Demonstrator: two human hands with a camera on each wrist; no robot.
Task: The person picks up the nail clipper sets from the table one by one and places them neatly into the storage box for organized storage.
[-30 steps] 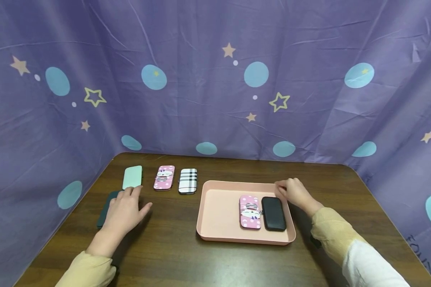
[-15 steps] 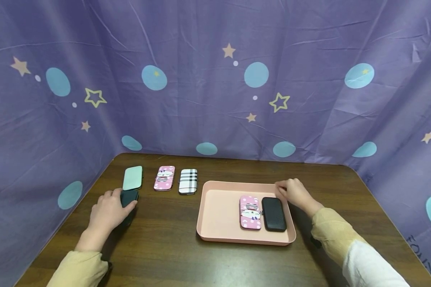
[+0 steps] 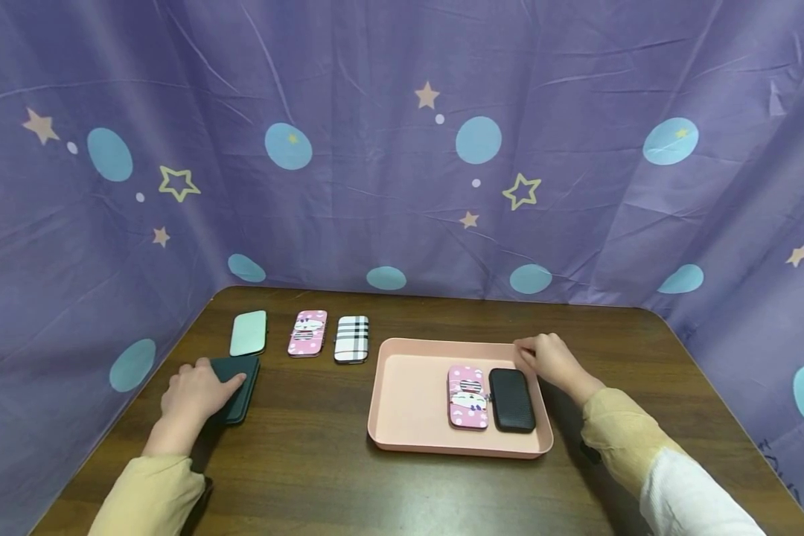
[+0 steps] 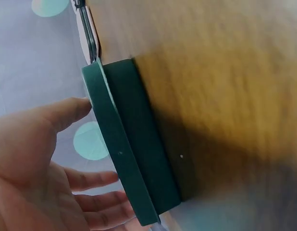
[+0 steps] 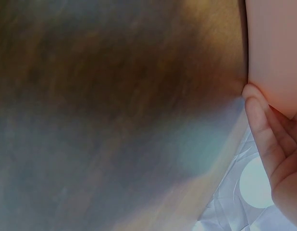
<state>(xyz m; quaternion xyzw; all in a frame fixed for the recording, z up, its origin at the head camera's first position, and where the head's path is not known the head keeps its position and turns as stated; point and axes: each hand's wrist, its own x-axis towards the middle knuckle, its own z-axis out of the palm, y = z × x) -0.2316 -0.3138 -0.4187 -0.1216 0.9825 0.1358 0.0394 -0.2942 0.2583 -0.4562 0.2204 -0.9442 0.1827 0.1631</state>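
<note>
A dark green case (image 3: 237, 398) with a lid and a deeper base lies near the table's left side. My left hand (image 3: 190, 394) rests on its top left part, thumb spread towards the right. In the left wrist view, thumb and fingers (image 4: 93, 179) meet the case's lid side; the fingertips are partly hidden. My right hand (image 3: 554, 361) pinches the far right corner of a pink tray (image 3: 409, 394) between thumb and fingers. Inside the tray lie a pink cat-print case (image 3: 468, 409) and a black ribbed case (image 3: 512, 402), side by side.
Behind the green case sits a mint case (image 3: 249, 333). Right of it lie another pink cat-print case (image 3: 307, 333) and a plaid case (image 3: 351, 339). A purple curtain (image 3: 388, 186) borders the brown wooden table (image 3: 308, 461) at the back and sides.
My left hand has shifted left across the green case, so more of its right part shows. The right hand and the tray have stayed in place.
</note>
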